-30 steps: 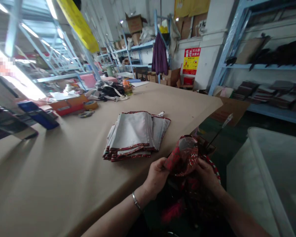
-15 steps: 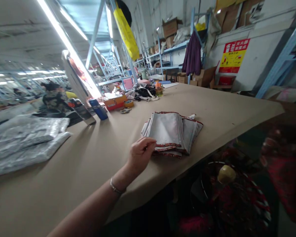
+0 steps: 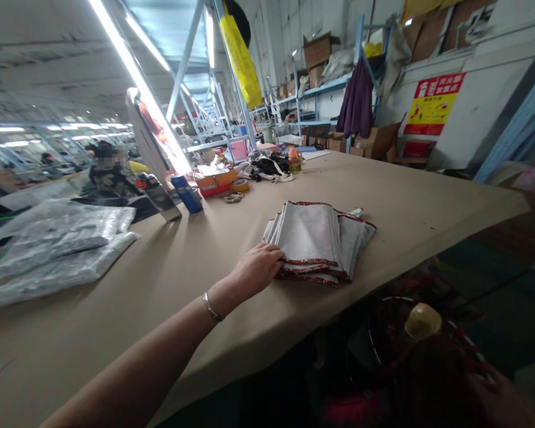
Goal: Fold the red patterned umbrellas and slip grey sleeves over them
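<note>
My left hand, with a silver bangle at the wrist, is at the near left corner of a stack of grey fabric pieces. Its fingers are closed on the edge of the stack, and the thumb is mostly hidden. The pieces have dark red patterned edging and lie slightly fanned on the brown-covered table. In the dark lower right corner, a dim, blurred shape looks like my right hand, below table height. It is over a basket-like container with dark red cloth; its fingers cannot be made out.
A yellow rounded object sits in the shadow beside the table. Clear plastic-wrapped goods lie at left. A bottle, a blue container, an orange box and scissors stand or lie farther back. A person sits beyond.
My left hand has gone from a raised pinch at the stack's corner to lying lower against its edge. The dark red shape at right has moved down toward the container. The view has shifted slightly.
</note>
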Available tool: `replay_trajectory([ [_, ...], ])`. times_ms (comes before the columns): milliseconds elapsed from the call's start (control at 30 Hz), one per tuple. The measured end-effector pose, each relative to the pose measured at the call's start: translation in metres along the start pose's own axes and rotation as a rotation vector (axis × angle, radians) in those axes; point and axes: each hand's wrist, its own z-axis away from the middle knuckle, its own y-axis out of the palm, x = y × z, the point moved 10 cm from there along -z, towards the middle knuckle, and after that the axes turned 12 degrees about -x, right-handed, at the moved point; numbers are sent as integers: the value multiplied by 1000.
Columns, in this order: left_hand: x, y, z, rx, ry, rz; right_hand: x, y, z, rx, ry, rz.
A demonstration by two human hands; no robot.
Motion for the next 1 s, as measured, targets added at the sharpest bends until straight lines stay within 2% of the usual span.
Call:
replay_trajectory([
  [33, -1, 0, -1, 16, 7, -14, 17, -14, -10, -48, 82, 16],
  [67, -1, 1, -2, 34, 12, -35, 49, -32, -18, -119, 98, 18],
  [100, -1, 2, -4, 51, 15, -60, 95, -43, -22, -105, 35, -23],
  [133, -1, 3, -5, 65, 13, -88, 150, -54, -22, -107, -85, -63],
  [200, 1, 1, -10, 77, -8, -130, 272, -70, -4, -74, -441, -216],
  [267, 2, -4, -15, 75, -43, -152, 380, -69, 40, 35, -900, -331],
  [300, 3, -8, -17, 69, -63, -160, 417, -56, 61, 115, -1057, -305],
  [367, 3, -17, -22, 50, -96, -167, 461, -19, 90, 235, -1244, -145],
  [467, 3, -30, -28, 5, -127, -148, 483, 40, 98, 330, -1277, 142],
  [567, 4, -36, -29, -32, -149, -112, 484, 69, 94, 340, -1273, 304],
  [700, 5, -40, -25, -103, -175, 21, 480, 69, 85, 306, -1263, 342],
  [833, -9, -48, -21, -226, -107, 192, 479, 60, 83, 334, -1218, 247],
  [900, -15, -43, -20, -187, -69, 188, 478, 55, 83, 350, -1183, 203],
  [1000, -15, -35, -17, -114, -104, 109, 470, 49, 79, 424, -1061, 85],
])
